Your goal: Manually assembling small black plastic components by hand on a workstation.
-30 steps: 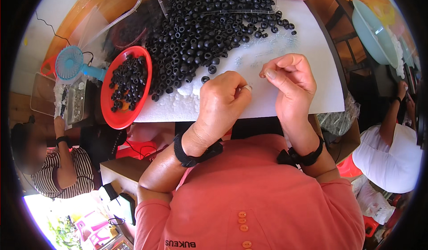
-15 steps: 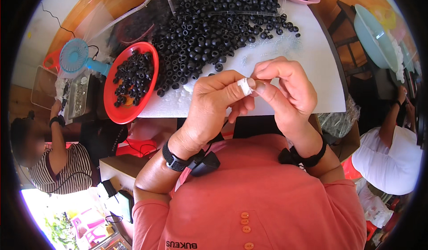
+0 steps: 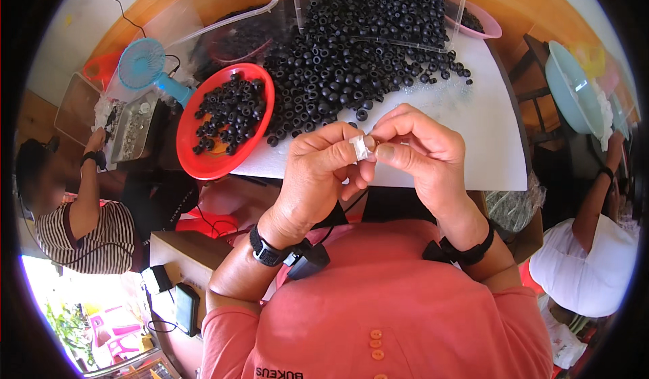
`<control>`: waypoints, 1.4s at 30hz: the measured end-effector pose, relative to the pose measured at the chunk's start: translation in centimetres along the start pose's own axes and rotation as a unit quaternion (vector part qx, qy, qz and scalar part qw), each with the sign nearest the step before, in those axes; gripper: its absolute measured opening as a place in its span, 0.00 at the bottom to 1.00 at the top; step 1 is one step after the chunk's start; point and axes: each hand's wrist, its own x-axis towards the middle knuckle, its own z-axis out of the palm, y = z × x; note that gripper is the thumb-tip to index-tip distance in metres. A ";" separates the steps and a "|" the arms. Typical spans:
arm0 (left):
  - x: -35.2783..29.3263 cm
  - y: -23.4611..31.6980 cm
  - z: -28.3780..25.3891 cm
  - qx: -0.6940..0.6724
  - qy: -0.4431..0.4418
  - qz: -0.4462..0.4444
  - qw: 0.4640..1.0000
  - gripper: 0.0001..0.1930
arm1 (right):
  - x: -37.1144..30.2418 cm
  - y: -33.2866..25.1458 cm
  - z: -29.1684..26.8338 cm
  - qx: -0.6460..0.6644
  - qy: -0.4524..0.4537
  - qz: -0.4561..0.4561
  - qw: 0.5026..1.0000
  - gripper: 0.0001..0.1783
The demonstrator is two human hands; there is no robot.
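Note:
My left hand and my right hand meet over the front edge of a white tabletop. A white strip like tape wraps the left thumb near its tip. The left fingers are closed, with thumb and index pressed together. Right thumb and index pinch right at the left thumb's tip; anything between them is too small or hidden to make out. Beyond lies a large heap of round black beads with holes. More black beads fill part of a red plate on the left.
A clear plastic box spills beads at the back. A blue fan and metal tray stand left; a pink bowl sits back right. A person in stripes is left; another in white is right, near a pale blue basin.
The whole view has shifted a little, with table things appearing further right and most of them lower. My hands stay together, right fingertips still pinching at the wrapped left thumb.

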 end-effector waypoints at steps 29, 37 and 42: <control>0.4 -2.4 -5.8 0.428 0.137 0.269 0.852 0.05 | -2.5 1.0 -4.3 -0.181 -0.020 0.110 0.977 0.04; 2.2 -2.9 -4.0 0.519 0.103 0.319 0.786 0.07 | -3.0 2.3 -4.4 -0.132 0.087 0.070 0.985 0.05; 4.2 -3.1 -3.0 0.682 0.099 0.362 0.628 0.10 | -3.0 2.3 -4.4 -0.121 0.085 0.081 0.986 0.06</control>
